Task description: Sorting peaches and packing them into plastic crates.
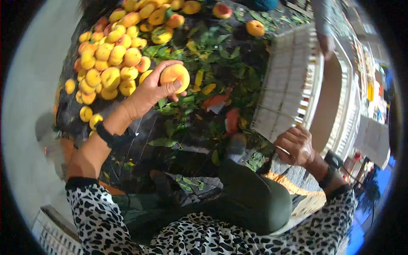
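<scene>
A round yellow peach (175, 78) with an orange blush is held in my left hand (149, 91), the thumb across its face. Left of that hand lies a big heap of yellow peaches (110, 78) on a dark ground sheet. My right hand (295, 146) grips the near corner of a white plastic crate (282, 83), which is tilted, its gridded face towards the heap. Another person's hand (325, 46) is at the crate's far end. Beside it, a brown surface (325, 102) shows within white slatted edges; I cannot tell whether this is a second crate.
Green leaves (220, 54) litter the dark sheet (140, 134) between heap and crate. Two loose peaches (255, 28) lie near the top. A pale wall or floor surface (32, 95) borders the left. Another white slatted crate (55, 232) stands at lower left. My bent knee (274, 204) is below the crate.
</scene>
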`<state>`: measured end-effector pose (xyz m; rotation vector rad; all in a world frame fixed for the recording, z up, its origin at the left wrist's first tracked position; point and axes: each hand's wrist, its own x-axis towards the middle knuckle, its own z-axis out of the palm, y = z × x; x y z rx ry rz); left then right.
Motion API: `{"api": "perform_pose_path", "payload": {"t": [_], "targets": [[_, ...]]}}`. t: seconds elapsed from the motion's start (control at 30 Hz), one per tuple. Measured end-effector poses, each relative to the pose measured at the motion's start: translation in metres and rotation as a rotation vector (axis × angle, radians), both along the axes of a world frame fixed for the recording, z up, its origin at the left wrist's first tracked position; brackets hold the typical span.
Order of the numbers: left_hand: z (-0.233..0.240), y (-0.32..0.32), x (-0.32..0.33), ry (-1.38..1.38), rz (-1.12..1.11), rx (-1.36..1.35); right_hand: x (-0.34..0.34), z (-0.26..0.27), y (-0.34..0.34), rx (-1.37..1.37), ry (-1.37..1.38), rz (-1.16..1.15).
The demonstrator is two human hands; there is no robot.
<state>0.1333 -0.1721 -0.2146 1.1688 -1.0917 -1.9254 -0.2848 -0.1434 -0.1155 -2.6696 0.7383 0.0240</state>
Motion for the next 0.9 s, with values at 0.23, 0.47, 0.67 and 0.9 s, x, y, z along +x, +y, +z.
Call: {"api": "perform_pose_path", "payload": {"t": [0.23, 0.47, 0.67, 0.9], "targets": [[0.03, -0.001, -0.064, 0.154, -0.088, 0.12, -0.01, -0.014, 0.004, 0.054, -0.132, -0.02], [0.087, -0.036, -0.133, 0.26, -0.339, 0.171, -0.01, -0.008, 0.007, 0.083, -0.317, -0.237], [0.118, -0.038, -0.197, 0.198, -0.464, 0.213, -0.011, 0.011, -0.014, 0.72, -0.752, -0.643], [0.127, -0.051, -0.252, 0.304, -0.551, 0.049, -0.045, 0.02, -0.029, 0.649, -0.863, -0.739]]}}
